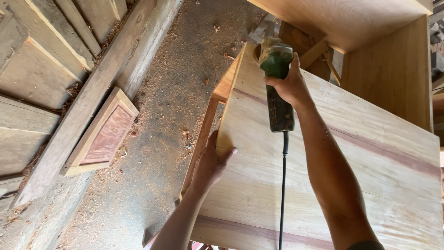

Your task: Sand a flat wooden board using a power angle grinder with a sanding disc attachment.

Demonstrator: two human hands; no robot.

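1. A green, cylinder-bodied handheld power grinder (277, 88) with a dusty head is gripped by the right hand (289, 83), whose fingers are wrapped tightly round the tool's neck, thumb up along its right side.
2. The grinder is held at the far left corner of a broad pale wooden panel (333, 176), which is crossed by reddish grain streaks and forms the top face of a light wooden cabinet; the tool's head is seen over the panel's far edge.
3. A black power cord (282, 194) is seen running from the grinder's rear straight down across the panel toward the lower edge of the view.
4. The left hand (212, 162) is laid on the panel's left edge, fingers curled over the top surface and palm pressed against the side; nothing is pinched in it.
5. A pale wooden rail (203, 134) of the cabinet's frame is seen just beside the left hand, running along the side below the panel.
6. A second light wooden cabinet piece (393, 65) stands close behind the panel, crowding the space past the grinder's head.
7. A small framed wooden door panel with a reddish centre (102, 134) is leaned on a long grey timber beam (92, 92) on the sawdust-strewn concrete floor (175, 92), well apart from both hands.
8. Weathered grey planks (32, 69) are stacked at the far left.
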